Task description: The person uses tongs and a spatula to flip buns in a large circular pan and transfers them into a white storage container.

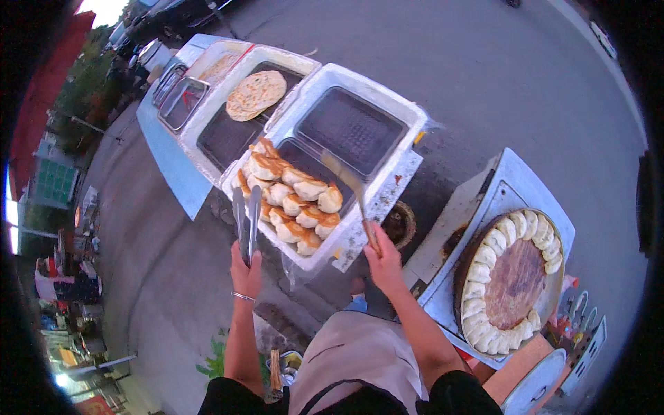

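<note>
My left hand (246,275) holds metal tongs (247,218), their tips at the left edge of a pile of browned, pan-fried dumplings (298,199). The dumplings lie in the near part of a white foam box (415,111) lined with dark trays. In my right hand (385,259) is the handle of a spatula (343,174); its flat blade is over the dark tray, right of the dumplings. To the right, pale dumplings (485,257) stand in a curved row along the rim of a large round pan (557,306) on a metal stove.
A second foam box (295,59) holds round flatbreads (257,96). Left of it are metal-rimmed containers (182,104) on a light blue board (174,166). A round lid (537,386) lies at the lower right. A round container (402,225) stands between box and stove (446,280).
</note>
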A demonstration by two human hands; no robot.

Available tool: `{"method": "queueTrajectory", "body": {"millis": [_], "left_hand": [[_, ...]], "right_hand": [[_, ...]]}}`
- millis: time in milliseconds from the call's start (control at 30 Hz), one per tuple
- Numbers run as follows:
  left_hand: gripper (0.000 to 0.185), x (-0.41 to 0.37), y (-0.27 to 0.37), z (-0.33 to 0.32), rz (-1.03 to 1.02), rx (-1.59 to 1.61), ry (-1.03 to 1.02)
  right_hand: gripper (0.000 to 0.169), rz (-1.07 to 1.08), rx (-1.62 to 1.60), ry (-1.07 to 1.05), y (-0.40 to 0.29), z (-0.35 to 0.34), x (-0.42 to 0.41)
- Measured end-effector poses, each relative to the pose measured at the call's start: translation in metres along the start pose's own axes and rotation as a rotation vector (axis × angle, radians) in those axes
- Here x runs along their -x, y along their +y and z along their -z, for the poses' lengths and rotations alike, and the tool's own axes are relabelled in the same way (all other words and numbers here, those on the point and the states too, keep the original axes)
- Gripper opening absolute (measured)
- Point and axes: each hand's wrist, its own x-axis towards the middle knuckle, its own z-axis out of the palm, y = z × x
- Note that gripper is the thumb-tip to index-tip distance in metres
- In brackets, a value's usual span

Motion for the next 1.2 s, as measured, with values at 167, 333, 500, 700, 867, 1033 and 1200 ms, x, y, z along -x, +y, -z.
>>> {"method": "queueTrajectory", "body": {"millis": [167, 333, 500, 700, 867, 1033, 1200], "left_hand": [[0.057, -0.018, 0.033, -0.037, -0.087, 0.103, -0.083], [0.054, -0.013, 0.082, -0.116, -0.095, 0.153, -0.359], [0.058, 0.051, 0.148, -0.19, -0.324, 0.131, -0.554], [0.054, 0.189, 0.251, -0.251, -0.316, 0.156, -1.002], [0.053, 0.266, 0.26, -0.278, -0.37, 0.207, -0.97], [0.057, 0.307, 0.261, -0.272, -0.257, 0.09, -0.972], [0.058, 0.334, 0.243, -0.269, -0.323, 0.077, -0.891]], "right_hand": [[0.031, -0.492, -0.299, 0.076, -0.03, 0.155, 0.033], [0.021, -0.773, -0.167, 0.368, -0.016, 0.297, 0.141], [0.025, -0.874, 0.323, 0.365, -0.003, 0.456, 0.251], [0.023, -0.699, 1.186, -0.05, 0.027, 0.672, 0.3], [0.018, -0.687, 1.444, -0.391, 0.054, 0.755, 0.232], [0.016, -0.532, 1.634, -0.648, 0.112, 0.782, 0.187], [0.014, -0.42, 1.756, -0.709, 0.162, 0.778, 0.18]]}}
